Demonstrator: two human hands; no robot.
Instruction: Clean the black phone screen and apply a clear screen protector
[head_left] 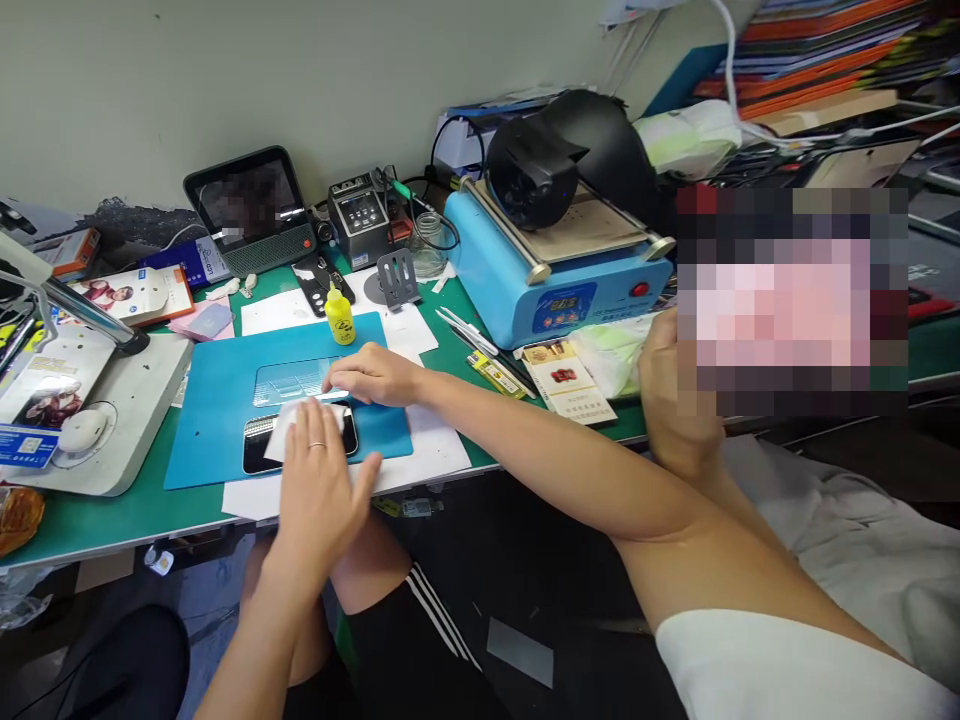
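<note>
A dark-screened phone [259,455] with a light frame lies on the blue mat [210,420]. My left hand [319,480], a ring on one finger, presses a white wipe [281,440] onto it; the fingers lie flat and the thumb stands apart. Just behind the phone rests a clear rectangular sheet [281,378] with reflections on it. My right hand [375,375] reaches in from the right, fingers bent, tips down at the sheet's right edge and the phone's far edge. What those fingers pinch, if anything, is hidden. Behind them a yellow squeeze bottle [341,320] stands upright.
A blue heating machine [495,280] carries a black round device. Tweezers [465,330] and a cigarette pack [574,390] lie in front. A soldering station [364,220] and tablet-like display [251,210] stand behind. A white lamp base [142,400] is left. Another person's hand [679,400] is at right.
</note>
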